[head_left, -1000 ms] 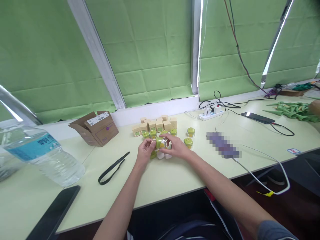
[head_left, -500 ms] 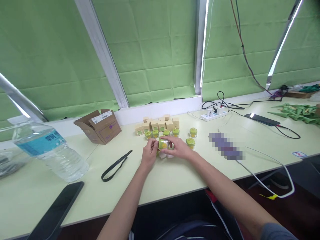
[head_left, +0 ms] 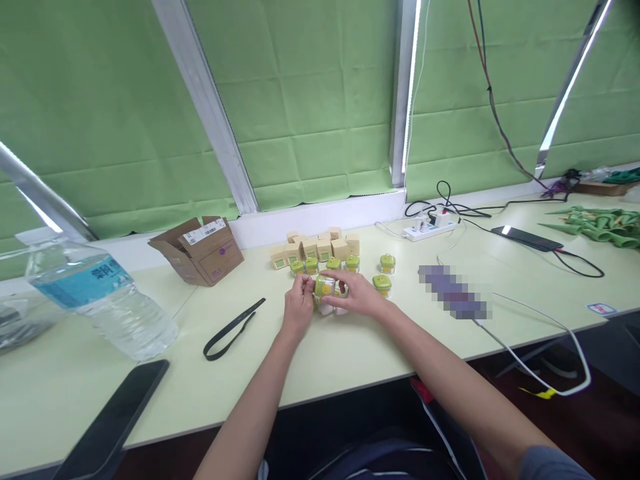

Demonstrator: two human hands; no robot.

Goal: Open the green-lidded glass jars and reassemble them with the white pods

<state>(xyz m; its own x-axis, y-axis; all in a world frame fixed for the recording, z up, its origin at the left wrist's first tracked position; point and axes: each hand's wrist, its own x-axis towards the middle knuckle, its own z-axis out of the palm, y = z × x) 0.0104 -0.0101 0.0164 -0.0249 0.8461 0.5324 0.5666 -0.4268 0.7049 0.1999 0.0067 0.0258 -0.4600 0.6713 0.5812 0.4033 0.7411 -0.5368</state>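
Observation:
Between my two hands is a small clear jar with a green lid [head_left: 325, 287], tipped on its side and raised above the table. My left hand [head_left: 299, 307] pinches it at the lid end. The fingers of my right hand [head_left: 357, 293] curl round its clear end. Beneath it sit more small containers, partly covered by my hands, with pale pinkish-white parts showing. Just beyond stand several like jars with green lids [head_left: 334, 265]. Two more, a rear jar [head_left: 387, 263] and a nearer jar [head_left: 382, 285], stand right of my right hand.
Several small tan boxes [head_left: 340, 249] stand behind the jars. An opened cardboard carton [head_left: 210, 257], a large water bottle [head_left: 107, 293], a black strap [head_left: 233, 330] and a dark phone [head_left: 117, 413] are leftward. A power strip [head_left: 427, 229], cables and another phone [head_left: 527, 238] lie rightward.
The jar in my hands has turned and tilted slightly, so its yellow round mark faces me more. Both hands keep their hold; the view has shifted a little.

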